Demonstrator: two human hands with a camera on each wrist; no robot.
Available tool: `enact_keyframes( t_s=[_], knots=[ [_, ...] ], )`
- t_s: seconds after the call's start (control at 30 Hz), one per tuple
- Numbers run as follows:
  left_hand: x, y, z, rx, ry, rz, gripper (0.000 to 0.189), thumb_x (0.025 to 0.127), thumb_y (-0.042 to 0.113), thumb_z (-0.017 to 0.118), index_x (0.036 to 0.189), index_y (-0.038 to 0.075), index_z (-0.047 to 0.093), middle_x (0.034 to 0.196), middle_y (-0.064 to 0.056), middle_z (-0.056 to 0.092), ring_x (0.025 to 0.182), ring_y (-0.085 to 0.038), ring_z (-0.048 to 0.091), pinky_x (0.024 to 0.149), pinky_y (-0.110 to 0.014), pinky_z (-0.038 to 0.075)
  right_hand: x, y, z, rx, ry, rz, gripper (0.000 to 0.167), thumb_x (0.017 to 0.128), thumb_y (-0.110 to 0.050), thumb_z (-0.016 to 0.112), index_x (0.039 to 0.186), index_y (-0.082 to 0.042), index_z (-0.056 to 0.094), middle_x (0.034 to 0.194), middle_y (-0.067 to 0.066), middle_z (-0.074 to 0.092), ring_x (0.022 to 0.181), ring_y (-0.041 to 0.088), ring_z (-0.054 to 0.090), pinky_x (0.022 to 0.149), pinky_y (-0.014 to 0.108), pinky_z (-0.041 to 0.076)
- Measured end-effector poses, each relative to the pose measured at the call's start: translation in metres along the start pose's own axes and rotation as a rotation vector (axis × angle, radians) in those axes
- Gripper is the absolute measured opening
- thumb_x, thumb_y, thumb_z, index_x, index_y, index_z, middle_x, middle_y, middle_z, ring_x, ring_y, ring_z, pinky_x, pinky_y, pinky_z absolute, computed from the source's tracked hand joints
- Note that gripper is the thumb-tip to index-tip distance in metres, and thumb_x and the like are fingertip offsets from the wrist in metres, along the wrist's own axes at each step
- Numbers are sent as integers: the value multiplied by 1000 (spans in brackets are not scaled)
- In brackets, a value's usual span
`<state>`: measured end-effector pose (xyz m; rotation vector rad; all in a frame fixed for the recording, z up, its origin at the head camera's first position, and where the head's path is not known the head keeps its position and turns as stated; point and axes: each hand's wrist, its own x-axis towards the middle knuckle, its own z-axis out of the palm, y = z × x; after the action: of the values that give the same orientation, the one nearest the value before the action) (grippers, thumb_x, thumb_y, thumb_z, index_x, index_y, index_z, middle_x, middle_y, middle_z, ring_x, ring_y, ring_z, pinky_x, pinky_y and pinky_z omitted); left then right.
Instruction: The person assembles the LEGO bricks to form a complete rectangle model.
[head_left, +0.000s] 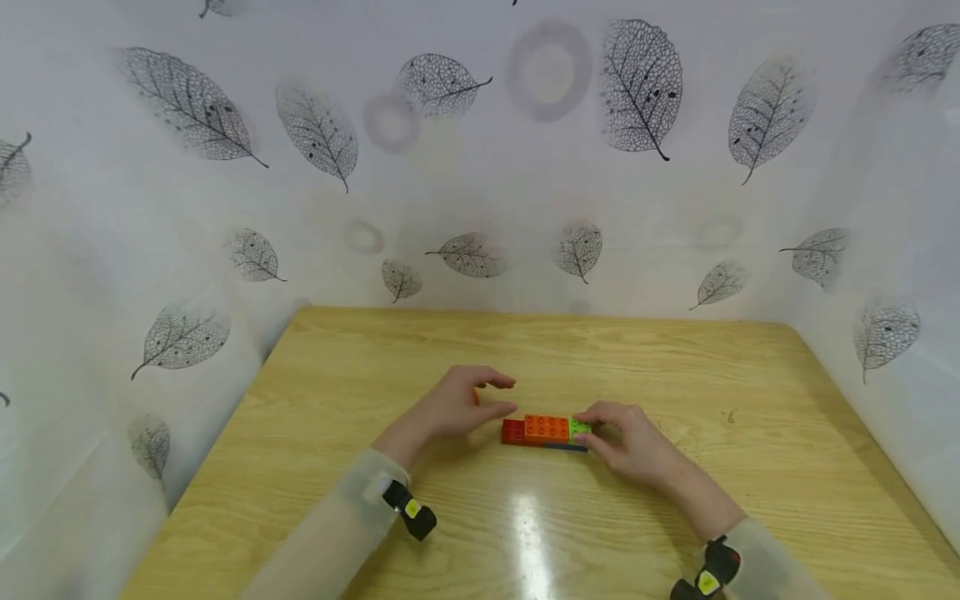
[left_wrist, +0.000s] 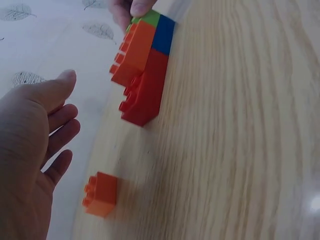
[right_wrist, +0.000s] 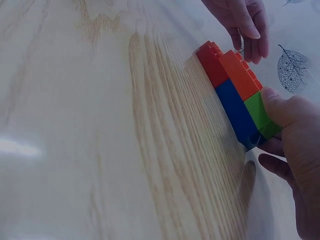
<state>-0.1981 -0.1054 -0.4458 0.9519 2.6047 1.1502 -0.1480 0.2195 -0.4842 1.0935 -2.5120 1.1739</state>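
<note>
A two-layer row of toy building bricks stands on the table. Its lower layer is a red brick (left_wrist: pixel 154 90) joined end to end with a blue brick (right_wrist: pixel 235 110). Across them on top sits a long orange brick (head_left: pixel 546 427), with a green brick (right_wrist: pixel 261 116) at the right end. My right hand (head_left: pixel 633 440) pinches that green brick between thumb and fingers. Beside the red end, my left hand (head_left: pixel 459 404) is held with thumb and fingers apart, nothing between them. A small orange brick (left_wrist: pixel 102 194) lies near the left hand, mostly hidden behind it in the head view.
The wooden table (head_left: pixel 360 358) reaches to a white cloth (head_left: pixel 487 183) with a leaf print, which hangs behind it and along both sides. Small black cameras are strapped to both wrists. Light reflects off the tabletop in front of the bricks.
</note>
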Motion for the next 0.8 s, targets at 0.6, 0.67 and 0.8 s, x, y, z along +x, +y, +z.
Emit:
enact_keyframes(
  t_s=[0.6, 0.67, 0.8],
  knots=[
    [-16, -42, -20, 4, 49, -146, 54, 94, 27, 84, 141, 7, 67, 143, -5, 65, 138, -33, 54, 117, -51, 39, 0, -2, 1, 28, 2, 3, 25, 91, 1, 82, 116, -2, 76, 103, -3, 75, 88, 9, 69, 80, 34, 62],
    [-18, -45, -19, -2, 64, -175, 56, 93, 30, 85, 141, 8, 67, 143, -4, 65, 137, -33, 55, 117, -50, 40, 0, -2, 1, 32, 3, 6, 25, 92, 1, 81, 116, -2, 76, 104, -2, 75, 88, 9, 69, 80, 35, 62],
    [-20, -47, -16, -38, 92, -227, 57, 93, 35, 85, 141, 10, 67, 140, -1, 67, 135, -27, 57, 116, -46, 41, -1, -2, 1, 41, 9, 1, 25, 92, 1, 81, 116, -2, 76, 104, -1, 76, 88, 10, 70, 79, 35, 62]
  ],
)
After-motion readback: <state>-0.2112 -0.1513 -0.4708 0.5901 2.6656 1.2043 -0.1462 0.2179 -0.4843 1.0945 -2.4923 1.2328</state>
